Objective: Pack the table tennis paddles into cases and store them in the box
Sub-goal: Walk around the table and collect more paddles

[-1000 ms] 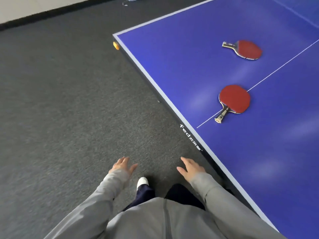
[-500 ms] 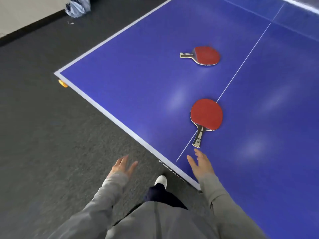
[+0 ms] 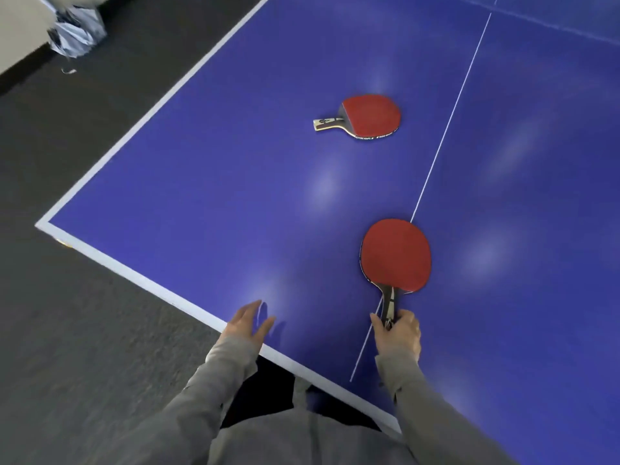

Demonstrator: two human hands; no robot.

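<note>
1. Over the near edge of the blue table [image 3: 235, 196], your R hand [image 3: 397, 333] is gripping the near paddle [image 3: 396, 255] by the butt of its handle [image 3: 389, 303] — fingers and thumb are curling round it.
2. That paddle's blade is pointing away from you w/ the red rubber facing up, and it is covering part of the white centre line [image 3: 449, 119]. Can't tell whether the blade is resting on the top or lifting clear.
3. Your L hand [image 3: 248, 323] is hovering just over the table's white border, fingers straight and slightly spread, holding nothing; it is casting a faint shadow on the blue beside it.
4. Far paddle [image 3: 370, 115] is lying flat, red side up, well apart from the near one and left of the centre line, handle pointing twd the table's left edge.
5. Grey sleeves are covering both your forearms.
6. Dark carpet [image 3: 84, 330] is showing left of the table — at top left a crumpled pale bundle [image 3: 75, 31] is sitting by the wall, too blurred to ID.
</note>
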